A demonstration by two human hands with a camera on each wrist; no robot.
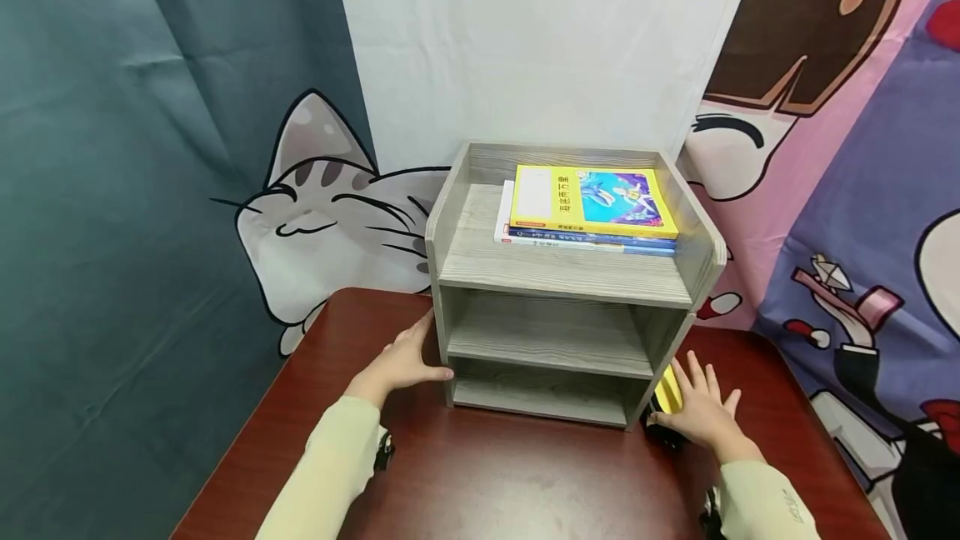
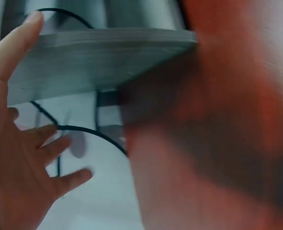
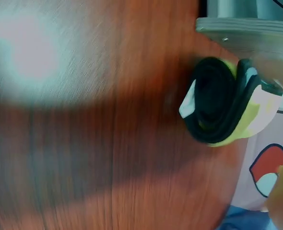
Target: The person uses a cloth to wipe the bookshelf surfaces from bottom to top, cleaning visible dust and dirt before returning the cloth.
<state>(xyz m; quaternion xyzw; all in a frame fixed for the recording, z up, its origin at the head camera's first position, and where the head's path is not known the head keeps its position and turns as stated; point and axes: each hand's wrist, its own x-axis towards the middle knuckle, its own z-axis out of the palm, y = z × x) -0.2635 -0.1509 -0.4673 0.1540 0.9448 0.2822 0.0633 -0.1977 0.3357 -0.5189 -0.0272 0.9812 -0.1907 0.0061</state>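
A small grey wood-grain shelf (image 1: pixel 566 277) stands on the table. Beside its left panel is my left hand (image 1: pixel 401 363), its fingers spread along the outer side and the thumb pointing toward the front edge. The left wrist view has this hand (image 2: pixel 21 158) splayed next to the panel (image 2: pixel 103 60); I cannot tell whether it touches. To the right of the shelf, my right hand (image 1: pixel 701 408) has its fingers spread over a rolled black and yellow item (image 1: pixel 667 394). In the right wrist view the roll (image 3: pixel 213 103) shows a black coiled end; the hand is blurred at the edge.
Several books lie stacked on the shelf's top, a yellow-covered book (image 1: pixel 592 200) uppermost. The dark red-brown table (image 1: pixel 517 473) reaches round the shelf. Behind it hangs a printed cartoon backdrop (image 1: pixel 330 223).
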